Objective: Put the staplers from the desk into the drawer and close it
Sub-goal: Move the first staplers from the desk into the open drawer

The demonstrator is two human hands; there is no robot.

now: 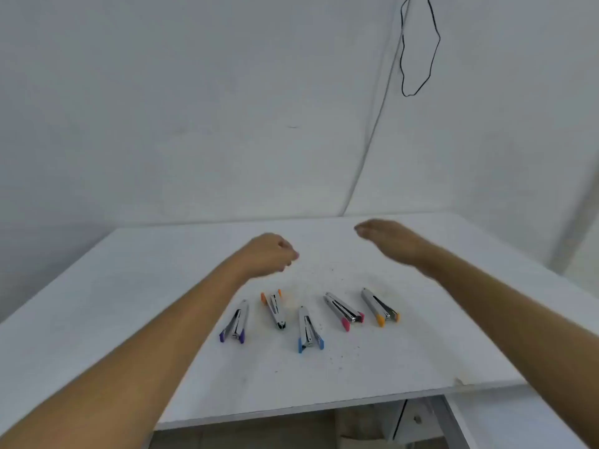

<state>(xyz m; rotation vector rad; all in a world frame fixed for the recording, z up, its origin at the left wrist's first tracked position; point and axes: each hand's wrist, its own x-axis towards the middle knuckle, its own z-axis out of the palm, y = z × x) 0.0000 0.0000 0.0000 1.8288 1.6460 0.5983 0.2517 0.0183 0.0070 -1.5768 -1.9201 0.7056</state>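
1. White desk carries five staplers: purple, orange, blue, pink, yellow.
2. Left hand, at 12 o'clock from the row, is curled loosely, holding nothing.
3. Right hand, at 1 o'clock, is flat and empty.

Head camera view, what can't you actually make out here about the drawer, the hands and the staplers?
- Drawer: not identifiable; the desk top covers what lies beneath, and the bottom edge cuts off the rest.
- Left hand: curled and motion-blurred, so open or shut is unclear.
- Right hand: blurred, though flat and empty.
- Five staplers: too small to show any staples inside.
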